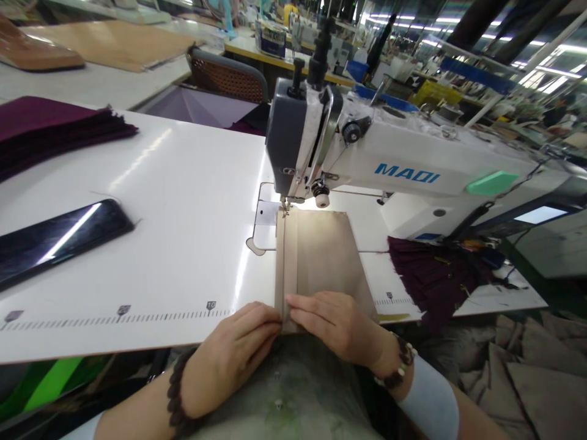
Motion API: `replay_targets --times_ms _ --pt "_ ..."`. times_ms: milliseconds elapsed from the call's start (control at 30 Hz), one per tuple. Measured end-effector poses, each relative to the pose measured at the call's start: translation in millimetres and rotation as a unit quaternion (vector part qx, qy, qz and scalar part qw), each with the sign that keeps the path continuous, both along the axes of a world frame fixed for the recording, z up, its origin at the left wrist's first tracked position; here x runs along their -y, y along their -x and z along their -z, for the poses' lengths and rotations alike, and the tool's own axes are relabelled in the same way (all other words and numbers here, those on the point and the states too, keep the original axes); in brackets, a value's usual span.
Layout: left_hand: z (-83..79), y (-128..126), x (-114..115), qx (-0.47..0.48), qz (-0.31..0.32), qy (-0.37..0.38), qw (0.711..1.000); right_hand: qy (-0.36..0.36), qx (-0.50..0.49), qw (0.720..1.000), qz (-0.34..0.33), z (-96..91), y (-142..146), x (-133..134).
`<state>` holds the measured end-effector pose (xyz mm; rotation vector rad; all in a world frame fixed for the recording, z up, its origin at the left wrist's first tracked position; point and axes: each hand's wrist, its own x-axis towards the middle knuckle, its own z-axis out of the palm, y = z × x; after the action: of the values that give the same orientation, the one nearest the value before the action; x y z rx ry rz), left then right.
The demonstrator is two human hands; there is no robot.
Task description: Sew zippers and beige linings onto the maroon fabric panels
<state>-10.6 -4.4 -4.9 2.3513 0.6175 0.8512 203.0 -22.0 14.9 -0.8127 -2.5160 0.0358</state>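
Note:
A beige fabric panel (328, 253) with a folded strip along its left side lies on the sewing machine's bed. Its far end sits beneath the presser foot (285, 208) of the white and grey sewing machine (408, 165). At the panel's near left corner, my left hand (238, 351) pinches the fabric edge, fingers closed together. My right hand (337, 321) grips the folded strip just across from it, with the fingertips pressed on the cloth and the thumb hidden. Both hands rest at the table's front edge, close to each other.
A black phone (64, 238) lies on the white table (183, 183) at left, with a maroon fabric stack (55, 131) behind it. Maroon pieces (435, 269) lie under the machine arm. Beige-grey cloth (541, 379) is heaped below right. A chair (229, 73) stands beyond the table.

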Motion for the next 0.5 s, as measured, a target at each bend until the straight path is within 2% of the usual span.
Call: replay_targets --times_ms 133,300,500 --pt "0.5 1 2 0.012 0.003 0.011 1.0 -0.035 0.075 0.996 -0.022 -6.2 5 -3" --pt "0.8 2 3 0.014 -0.004 0.009 1.0 -0.078 0.073 0.994 -0.033 -2.2 8 -6" --pt "-2.6 -1 1 -0.011 0.014 0.011 1.0 -0.035 0.028 0.999 -0.023 4.1 4 -6"
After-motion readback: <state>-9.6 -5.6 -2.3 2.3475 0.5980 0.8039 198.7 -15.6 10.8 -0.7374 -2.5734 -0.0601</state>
